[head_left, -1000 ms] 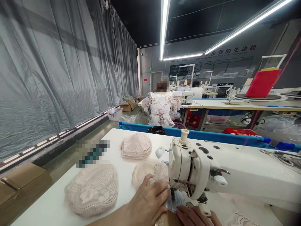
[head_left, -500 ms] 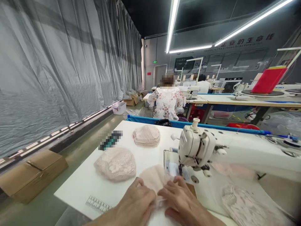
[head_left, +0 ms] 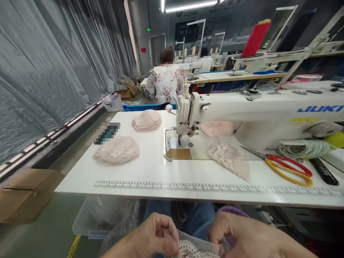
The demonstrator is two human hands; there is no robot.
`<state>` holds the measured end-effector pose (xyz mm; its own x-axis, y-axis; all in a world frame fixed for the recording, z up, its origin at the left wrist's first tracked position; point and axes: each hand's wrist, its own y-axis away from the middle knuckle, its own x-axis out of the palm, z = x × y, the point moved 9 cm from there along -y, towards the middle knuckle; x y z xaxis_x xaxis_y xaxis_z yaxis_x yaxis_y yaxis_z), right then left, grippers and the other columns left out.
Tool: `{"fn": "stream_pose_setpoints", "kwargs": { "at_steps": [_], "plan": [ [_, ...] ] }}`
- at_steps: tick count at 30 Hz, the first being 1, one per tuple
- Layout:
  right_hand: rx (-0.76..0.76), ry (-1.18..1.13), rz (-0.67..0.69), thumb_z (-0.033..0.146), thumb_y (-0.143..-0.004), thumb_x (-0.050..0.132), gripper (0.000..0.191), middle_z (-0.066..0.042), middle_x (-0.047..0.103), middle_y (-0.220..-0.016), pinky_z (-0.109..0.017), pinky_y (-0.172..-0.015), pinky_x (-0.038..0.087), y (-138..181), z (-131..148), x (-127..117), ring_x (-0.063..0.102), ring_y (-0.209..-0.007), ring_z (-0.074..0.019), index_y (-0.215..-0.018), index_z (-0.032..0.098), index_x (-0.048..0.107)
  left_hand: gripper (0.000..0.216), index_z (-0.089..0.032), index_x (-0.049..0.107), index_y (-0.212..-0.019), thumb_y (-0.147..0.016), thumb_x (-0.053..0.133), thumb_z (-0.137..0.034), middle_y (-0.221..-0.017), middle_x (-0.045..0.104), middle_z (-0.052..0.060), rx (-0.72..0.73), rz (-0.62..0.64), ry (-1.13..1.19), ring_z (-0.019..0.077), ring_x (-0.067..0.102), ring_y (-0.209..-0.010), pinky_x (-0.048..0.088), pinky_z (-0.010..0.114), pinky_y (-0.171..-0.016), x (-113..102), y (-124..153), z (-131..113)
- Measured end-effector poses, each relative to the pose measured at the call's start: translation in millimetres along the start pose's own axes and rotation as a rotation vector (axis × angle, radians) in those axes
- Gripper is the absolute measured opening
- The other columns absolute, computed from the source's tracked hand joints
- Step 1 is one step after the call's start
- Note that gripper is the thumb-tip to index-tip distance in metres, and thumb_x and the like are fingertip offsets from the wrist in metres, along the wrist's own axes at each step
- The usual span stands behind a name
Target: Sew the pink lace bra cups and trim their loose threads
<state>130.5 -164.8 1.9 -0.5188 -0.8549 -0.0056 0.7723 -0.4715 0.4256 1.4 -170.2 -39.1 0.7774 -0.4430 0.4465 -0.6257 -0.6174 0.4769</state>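
My left hand [head_left: 152, 234] and my right hand [head_left: 242, 234] are low at the bottom edge, in front of the table. Both pinch a pale lace piece [head_left: 192, 249] held over my lap, fingers curled on it. The white sewing machine [head_left: 242, 107] stands on the white table [head_left: 150, 168] beyond them. A stack of pink lace cups [head_left: 116, 150] lies at the table's left, a second stack [head_left: 147, 120] farther back. One lace piece [head_left: 228, 159] rests right of the needle.
Red and yellow scissors [head_left: 288, 166] and a coil of elastic [head_left: 303, 148] lie at the right. A printed ruler [head_left: 188, 186] runs along the front edge. A clear bin [head_left: 102, 216] sits under the table, cardboard boxes [head_left: 24, 193] at left. A person in a floral top [head_left: 168, 82] sits ahead.
My view has pulled back and down. Both hands left the needle area and came off the table toward my lap, carrying the lace piece with them.
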Motion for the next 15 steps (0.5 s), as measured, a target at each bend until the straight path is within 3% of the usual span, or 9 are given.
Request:
{"fn": "stream_pose_setpoints", "kwargs": {
  "at_steps": [5,11,13,15],
  "plan": [
    [-0.018,-0.104,-0.049,0.059,-0.056,0.079,0.048,0.006,0.053,-0.061,-0.019,-0.055,0.034,10.1,-22.3,26.5,0.043,-0.058,-0.0076,-0.071,0.015,0.070,0.057,-0.009,0.070,-0.067,-0.036,0.090,-0.053,-0.055,0.060,0.000,-0.112,0.065,-0.143,0.0062,0.049,-0.048,0.038,0.018,-0.052,18.3,-2.5,15.4],
    [-0.055,-0.104,-0.115,0.051,-0.067,0.076,0.038,0.008,0.049,-0.058,-0.018,-0.054,0.033,1.8,-35.6,40.8,0.043,-0.057,-0.0061,-0.069,0.014,0.066,0.052,-0.010,0.075,-0.073,-0.046,0.087,-0.053,-0.056,0.062,0.000,-0.120,0.043,-0.266,0.0082,0.052,-0.051,0.042,0.021,-0.057,12.8,-0.3,17.7],
    [-0.075,-0.054,-0.128,0.048,-0.077,0.071,0.034,0.005,0.058,-0.070,-0.022,-0.062,0.043,1.3,-32.6,41.8,0.054,-0.066,-0.0101,-0.081,0.014,0.067,0.048,-0.010,0.074,-0.072,-0.049,0.088,-0.049,-0.057,0.062,-0.001,-0.142,0.022,-0.298,0.0095,0.054,-0.054,0.044,0.021,-0.060,8.6,1.3,20.2],
    [-0.101,0.030,-0.132,0.042,-0.088,0.062,0.030,0.000,0.063,-0.095,-0.032,-0.072,0.051,5.5,-23.2,39.6,0.062,-0.082,-0.0176,-0.100,0.015,0.064,0.039,-0.009,0.072,-0.077,-0.061,0.085,-0.043,-0.067,0.064,0.000,-0.187,-0.021,-0.306,0.0127,0.059,-0.063,0.048,0.024,-0.067,5.4,3.2,20.9]
  ]
}}
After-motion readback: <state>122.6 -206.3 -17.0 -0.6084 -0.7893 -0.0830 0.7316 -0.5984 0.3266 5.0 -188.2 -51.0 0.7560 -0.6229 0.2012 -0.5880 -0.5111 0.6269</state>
